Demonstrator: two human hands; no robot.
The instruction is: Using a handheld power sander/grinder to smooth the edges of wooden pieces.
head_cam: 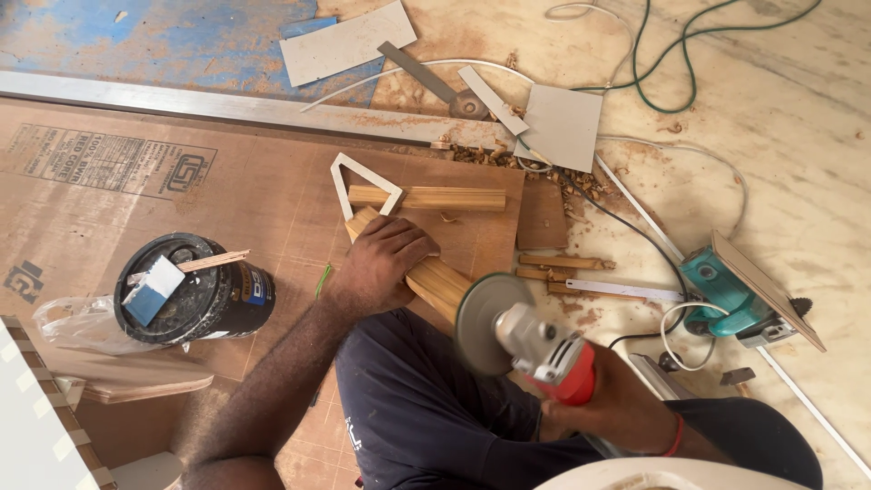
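Underhand, ribbed pale wooden moulding [435, 281]

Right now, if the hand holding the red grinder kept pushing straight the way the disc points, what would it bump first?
Probably the ribbed wooden strip. The right hand aims the red grinder up-left, disc first, toward that strip pinned by the left hand. Depth is hard to judge.
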